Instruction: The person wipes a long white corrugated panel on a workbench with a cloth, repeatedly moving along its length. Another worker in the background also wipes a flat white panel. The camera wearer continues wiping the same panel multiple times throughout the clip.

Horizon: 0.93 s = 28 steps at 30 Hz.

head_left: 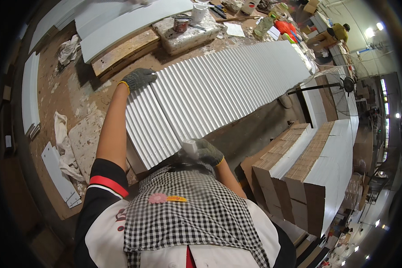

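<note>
I note a long white fluted panel (219, 89) lying flat on the workbench, running away from me toward the upper right. My left hand (138, 78), in a grey knit glove with a yellow cuff, lies spread flat on the panel's far-left edge, apparently to pin it against sliding. My right hand (206, 152), likewise gloved, is closed around a small white block (190, 146) pressed to the panel's near edge, seemingly so it can ride the ridges. Beyond the panel sits a white foam block (187, 33) carrying a tin (181, 24); right of the panel stand stacked white-faced boards (326, 174).
</note>
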Available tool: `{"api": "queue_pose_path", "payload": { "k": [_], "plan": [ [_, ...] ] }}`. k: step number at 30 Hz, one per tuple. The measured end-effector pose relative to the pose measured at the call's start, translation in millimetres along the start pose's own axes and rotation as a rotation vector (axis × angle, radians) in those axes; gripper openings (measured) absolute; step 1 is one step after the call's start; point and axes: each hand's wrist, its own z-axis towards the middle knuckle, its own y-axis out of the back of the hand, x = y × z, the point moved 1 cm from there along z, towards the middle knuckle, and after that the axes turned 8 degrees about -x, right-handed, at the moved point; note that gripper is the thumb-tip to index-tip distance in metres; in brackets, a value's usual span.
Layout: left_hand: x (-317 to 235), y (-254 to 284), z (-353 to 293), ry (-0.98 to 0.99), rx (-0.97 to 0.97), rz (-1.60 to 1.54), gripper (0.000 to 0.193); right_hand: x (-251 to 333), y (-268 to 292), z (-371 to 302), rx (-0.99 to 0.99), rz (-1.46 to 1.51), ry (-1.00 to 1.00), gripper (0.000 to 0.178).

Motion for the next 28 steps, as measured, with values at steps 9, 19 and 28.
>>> {"api": "queue_pose_path", "payload": {
  "k": [9, 19, 28],
  "plan": [
    [-0.7, -4.9, -4.4, -0.010, -0.140, 0.017, 0.064, 29.3, -19.7, -2.9, -0.070, -0.170, 0.004, 0.072],
    [-78.8, -59.0, -297.0, -0.109, -0.530, -0.670, 0.044, 145.5, -19.3, -21.3, -0.534, -1.645, 0.306, 0.051],
    [37.8, -176.7, -497.5, 0.136, -0.372, -1.284, 0.040, 141.5, -26.7, -38.5, -0.547, -1.784, -0.041, 0.049]
  ]
}}
